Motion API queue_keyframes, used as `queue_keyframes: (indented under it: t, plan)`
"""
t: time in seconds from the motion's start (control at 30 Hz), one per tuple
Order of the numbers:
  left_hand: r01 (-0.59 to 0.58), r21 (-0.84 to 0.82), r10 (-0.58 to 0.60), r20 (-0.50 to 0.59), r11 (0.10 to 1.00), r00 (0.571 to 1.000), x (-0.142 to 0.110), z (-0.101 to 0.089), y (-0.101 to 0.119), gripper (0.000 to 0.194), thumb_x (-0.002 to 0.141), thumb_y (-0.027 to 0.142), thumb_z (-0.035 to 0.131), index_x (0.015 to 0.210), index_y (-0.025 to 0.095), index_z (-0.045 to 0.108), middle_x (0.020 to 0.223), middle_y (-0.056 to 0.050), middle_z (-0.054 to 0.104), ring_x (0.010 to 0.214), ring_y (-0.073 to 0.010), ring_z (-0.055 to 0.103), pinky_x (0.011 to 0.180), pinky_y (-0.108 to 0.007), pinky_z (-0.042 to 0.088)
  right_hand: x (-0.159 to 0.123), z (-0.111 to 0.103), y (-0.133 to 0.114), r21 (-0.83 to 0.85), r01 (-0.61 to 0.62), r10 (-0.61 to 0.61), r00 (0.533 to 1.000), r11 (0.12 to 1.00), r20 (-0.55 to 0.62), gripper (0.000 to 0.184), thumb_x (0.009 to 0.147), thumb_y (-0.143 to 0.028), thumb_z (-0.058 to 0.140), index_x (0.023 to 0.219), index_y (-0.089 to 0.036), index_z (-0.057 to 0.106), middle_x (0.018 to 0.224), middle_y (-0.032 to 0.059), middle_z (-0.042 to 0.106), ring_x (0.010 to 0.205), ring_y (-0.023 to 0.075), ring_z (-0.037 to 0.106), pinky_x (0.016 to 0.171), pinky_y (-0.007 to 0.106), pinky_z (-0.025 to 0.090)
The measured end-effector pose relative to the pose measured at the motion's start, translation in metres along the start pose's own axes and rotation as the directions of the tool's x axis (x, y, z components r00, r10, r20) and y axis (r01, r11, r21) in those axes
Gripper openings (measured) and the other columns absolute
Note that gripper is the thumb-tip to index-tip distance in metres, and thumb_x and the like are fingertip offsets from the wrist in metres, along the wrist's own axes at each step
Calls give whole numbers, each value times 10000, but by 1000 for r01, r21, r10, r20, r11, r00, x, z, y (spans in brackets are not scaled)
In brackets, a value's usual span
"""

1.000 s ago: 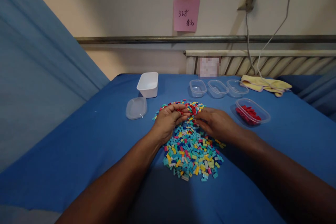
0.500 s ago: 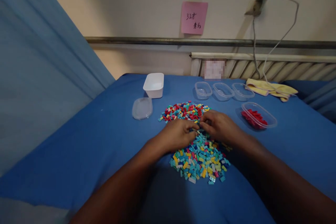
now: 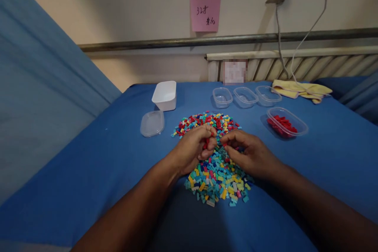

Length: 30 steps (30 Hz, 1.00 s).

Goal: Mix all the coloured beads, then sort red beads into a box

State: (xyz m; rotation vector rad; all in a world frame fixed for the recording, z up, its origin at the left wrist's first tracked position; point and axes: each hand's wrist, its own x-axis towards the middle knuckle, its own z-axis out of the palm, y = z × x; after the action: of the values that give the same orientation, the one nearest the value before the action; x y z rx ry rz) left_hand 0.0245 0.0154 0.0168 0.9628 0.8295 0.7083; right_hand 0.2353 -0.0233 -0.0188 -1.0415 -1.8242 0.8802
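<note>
Small toy building bricks in many colours lie heaped on the blue sheet, with a mixed pile (image 3: 195, 120) at the back and a mostly turquoise and yellow pile (image 3: 221, 183) in front. Over the middle of them, my left hand (image 3: 196, 145) is curled round several red bricks (image 3: 206, 142), which show between its fingers. Close beside it on the right, my right hand (image 3: 249, 151) pinches a small red brick (image 3: 225, 145) between thumb and forefinger. The two hands' fingertips are a little apart. A clear plastic tub (image 3: 301, 126) to the right holds red bricks (image 3: 283, 124).
Three clear tubs (image 3: 223, 98) stand in a row at the back. A white container (image 3: 165, 96) and a translucent lid (image 3: 152, 123) are at the left. A yellow cloth (image 3: 301, 89) and a cable (image 3: 307, 37) lie at the back right, before the radiator (image 3: 265, 67). A curtain (image 3: 53, 47) hangs left.
My left hand has turned and lifted from the bricks, so the red bricks in it now show. The right hand has come up slightly with a red brick. The view has shifted a little.
</note>
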Motion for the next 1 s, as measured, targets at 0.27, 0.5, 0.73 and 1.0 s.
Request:
queue_keyframes:
  t: [0.27, 0.5, 0.73, 1.0]
  plan:
    - [63, -551, -143, -104, 832, 984, -3, 27, -3, 189, 947, 97, 504, 937, 65, 690, 934, -121, 653, 837, -165, 668, 846, -289, 600, 1, -3, -7, -286, 270, -326, 929, 920, -173, 165, 1034, -193, 675, 1172, -261, 736, 1088, 70, 777, 1011, 227, 741, 871, 395, 624]
    - [35, -585, -86, -61, 811, 994, -3, 35, -8, 403, 1121, 201, 395, 857, 101, 683, 861, -100, 637, 761, -153, 608, 699, -235, 529, 1, 6, -16, -339, 350, -373, 928, 873, -2, 340, 1042, -91, 603, 1342, -224, 688, 1334, 109, 771, 1256, 231, 729, 1096, 427, 612]
    - [87, -581, -113, -9, 809, 994, -5, 34, -12, 475, 1173, 279, 349, 882, 101, 681, 838, -80, 625, 733, -149, 611, 670, -256, 516, -1, 5, -15, -360, 336, -320, 942, 871, 104, 298, 1055, -157, 624, 1344, -196, 685, 1385, 137, 749, 1300, 253, 709, 1122, 447, 608]
    - [96, -574, -107, 15, 813, 994, -3, 30, -17, 504, 1190, 363, 334, 1022, 82, 717, 908, -114, 682, 792, -155, 655, 769, -260, 546, -1, 1, -14, -386, 284, -292, 956, 877, 39, 283, 1056, -157, 616, 1320, -215, 698, 1319, 122, 768, 1229, 259, 731, 1059, 445, 626]
